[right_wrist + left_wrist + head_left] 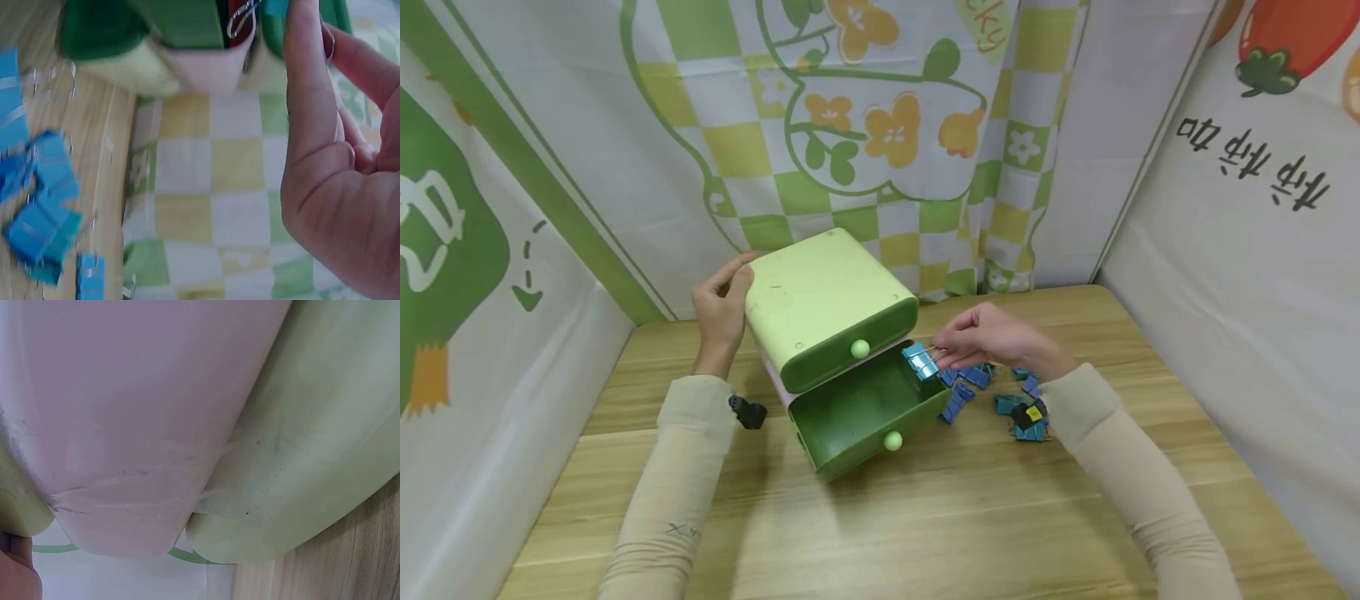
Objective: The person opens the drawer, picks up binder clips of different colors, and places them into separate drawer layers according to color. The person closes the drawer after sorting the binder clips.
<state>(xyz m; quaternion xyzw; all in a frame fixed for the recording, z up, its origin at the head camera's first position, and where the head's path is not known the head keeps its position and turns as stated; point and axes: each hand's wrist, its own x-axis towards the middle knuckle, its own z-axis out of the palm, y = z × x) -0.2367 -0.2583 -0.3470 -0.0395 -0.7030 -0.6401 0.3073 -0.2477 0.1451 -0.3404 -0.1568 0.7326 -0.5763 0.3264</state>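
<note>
A small drawer cabinet (831, 283) has light green tiers above and below a pink one (137, 425). Its upper drawer front is closed, while a dark green drawer (865, 408) under it is pulled out. My left hand (721, 304) grips the cabinet's back left corner, thumb by the top edge. Between thumb and fingers, my right hand (988, 337) pinches a shiny blue binder clip (921, 361) by its wire handle. That clip hangs over the right end of the open drawer. The visible drawer floor is bare green.
Several blue and teal binder clips (957, 402) lie on the wooden table (970, 517) right of the drawer, with more clips (1030, 431) under the right wrist. Black wrist camera pieces (748, 412) show beside the sleeves. A checkered curtain (865, 183) hangs behind the cabinet.
</note>
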